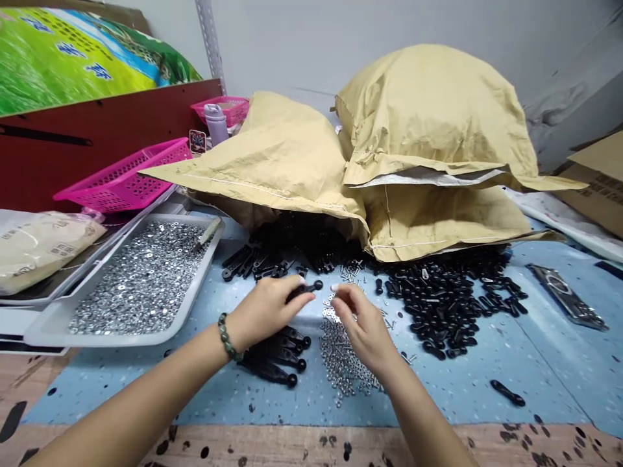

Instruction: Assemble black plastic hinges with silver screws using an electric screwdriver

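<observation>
My left hand (267, 311), with a beaded bracelet at its wrist, is closed around a black ball-ended arm (316, 285) whose round tip points right. Just across from that tip, my right hand (363, 327) has its thumb and fingers curled together; whatever lies between them is too small to make out. Below it spreads a pile of small silver nuts (345, 366). Short silver screws (353, 269) are scattered behind the hands. Several black ball-ended arms (275, 366) lie under my left wrist, and a heap of small black parts (442, 305) sits to the right.
Large tan sacks (296, 149) stand at the back, with black pieces beneath their mouths. At left is a white tray (187, 311) of small metal pieces, near a pink basket (131, 185). One loose black part (507, 392) and a wrapped packet (567, 298) lie on the right.
</observation>
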`<state>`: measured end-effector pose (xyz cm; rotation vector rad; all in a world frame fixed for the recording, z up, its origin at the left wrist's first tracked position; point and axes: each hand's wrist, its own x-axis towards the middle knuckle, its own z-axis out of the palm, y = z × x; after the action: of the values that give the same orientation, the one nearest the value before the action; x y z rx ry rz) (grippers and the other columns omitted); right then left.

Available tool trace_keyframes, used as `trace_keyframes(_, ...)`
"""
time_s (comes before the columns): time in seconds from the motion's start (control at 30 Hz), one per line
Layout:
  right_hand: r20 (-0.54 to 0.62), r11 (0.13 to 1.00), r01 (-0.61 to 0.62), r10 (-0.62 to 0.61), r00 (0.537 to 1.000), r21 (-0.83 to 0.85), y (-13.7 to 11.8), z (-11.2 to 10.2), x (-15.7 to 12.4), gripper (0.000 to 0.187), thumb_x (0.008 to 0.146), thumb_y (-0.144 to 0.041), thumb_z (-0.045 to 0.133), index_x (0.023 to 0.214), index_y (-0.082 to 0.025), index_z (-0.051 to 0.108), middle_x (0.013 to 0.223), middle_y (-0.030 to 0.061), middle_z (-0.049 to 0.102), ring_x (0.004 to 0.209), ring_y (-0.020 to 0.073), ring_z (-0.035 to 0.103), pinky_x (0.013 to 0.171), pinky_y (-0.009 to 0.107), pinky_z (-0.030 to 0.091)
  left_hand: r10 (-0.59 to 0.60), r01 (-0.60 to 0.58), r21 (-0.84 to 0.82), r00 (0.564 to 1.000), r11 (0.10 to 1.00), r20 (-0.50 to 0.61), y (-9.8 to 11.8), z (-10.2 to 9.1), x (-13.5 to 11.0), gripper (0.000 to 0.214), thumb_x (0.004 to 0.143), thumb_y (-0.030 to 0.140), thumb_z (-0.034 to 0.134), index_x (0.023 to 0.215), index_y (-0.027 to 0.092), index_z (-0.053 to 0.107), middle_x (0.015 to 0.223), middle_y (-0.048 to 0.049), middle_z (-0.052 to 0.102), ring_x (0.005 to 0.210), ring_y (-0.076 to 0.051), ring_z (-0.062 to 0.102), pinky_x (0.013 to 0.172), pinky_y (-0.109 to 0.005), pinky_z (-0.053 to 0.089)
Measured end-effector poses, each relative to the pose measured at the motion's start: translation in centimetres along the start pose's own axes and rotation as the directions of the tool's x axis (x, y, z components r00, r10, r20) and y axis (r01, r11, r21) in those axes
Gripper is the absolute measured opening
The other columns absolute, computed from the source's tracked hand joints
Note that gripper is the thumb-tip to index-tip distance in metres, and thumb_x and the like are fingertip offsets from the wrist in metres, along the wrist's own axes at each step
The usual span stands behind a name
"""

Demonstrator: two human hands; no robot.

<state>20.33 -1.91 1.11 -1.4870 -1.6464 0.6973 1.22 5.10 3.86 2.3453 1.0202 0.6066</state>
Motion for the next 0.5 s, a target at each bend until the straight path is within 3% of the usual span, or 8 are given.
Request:
trace_keyframes(0.1, 0.16, 0.921, 0.098, -0.04, 0.986, -0.377, 1.3, 0.6, -0.5, 0.004, 0.084, -0.018, 0.06, 0.085, -0.022, 0.059, 0.087, 0.0042, 0.06, 0.085, 0.023, 0.055, 0.074, 0.037, 0.046, -0.165, 0.159, -0.09, 0.984, 0.983, -0.061, -0.9, -1.0, 0.1, 0.015, 0.087, 0.035, 0.051, 0.085, 0.021, 0.053, 0.063, 0.0048, 0.056, 0.054, -0.014, 0.05, 0.053, -0.024, 0.034)
trace_keyframes(0.2, 0.224, 0.838, 0.155, -0.041, 0.974, -0.523, 1.6, 2.4, 0.1, 0.011, 0.081, -0.014, 0.064, 0.075, -0.021, 0.057, 0.081, 0.0035, 0.06, 0.081, 0.0234, 0.054, 0.072, 0.038, 0.045, -0.209, 0.203, -0.107, 0.977, 0.973, -0.049, -1.4, -1.6, 0.0, 0.009, 0.084, 0.029, 0.047, 0.082, 0.021, 0.048, 0.06, 0.0057, 0.051, 0.057, -0.015, 0.049, 0.054, -0.025, 0.034)
trace_keyframes(0.33, 0.18, 0.823, 0.164, -0.076, 0.981, -0.544, 1.0, 4.1, 1.1, 0.015, 0.079, -0.023, 0.069, 0.074, -0.02, 0.055, 0.08, 0.0038, 0.06, 0.081, 0.0247, 0.055, 0.074, 0.04, 0.044, -0.148, 0.15, -0.152, 0.989, 0.977, 0.021, -2.2, -1.5, -0.1, 0.012, 0.086, 0.029, 0.047, 0.09, 0.02, 0.053, 0.082, 0.0009, 0.061, 0.077, -0.019, 0.057, 0.069, -0.027, 0.041)
trace_keyframes(0.4, 0.114, 0.868, 0.136, -0.092, 0.989, -0.478, 1.1, 3.8, 1.0, 0.013, 0.081, -0.026, 0.067, 0.081, -0.021, 0.055, 0.084, 0.0044, 0.06, 0.083, 0.0245, 0.055, 0.074, 0.039, 0.045, -0.087, 0.103, -0.155, 0.99, 0.983, 0.109, -2.8, -1.2, 0.0, 0.013, 0.088, 0.027, 0.048, 0.095, 0.02, 0.056, 0.093, -0.0012, 0.064, 0.087, -0.02, 0.059, 0.076, -0.029, 0.043)
trace_keyframes(0.5, 0.032, 0.943, 0.115, -0.11, 0.993, -0.312, 1.7, 2.7, 0.2, 0.016, 0.087, -0.024, 0.057, 0.102, -0.021, 0.052, 0.094, 0.006, 0.059, 0.087, 0.0225, 0.057, 0.075, 0.037, 0.048, -0.001, 0.036, -0.128, 0.965, 0.991, 0.263, -3.3, -0.4, 0.3, 0.013, 0.088, 0.022, 0.052, 0.098, 0.02, 0.061, 0.094, -0.0008, 0.066, 0.087, -0.019, 0.061, 0.076, -0.027, 0.044)
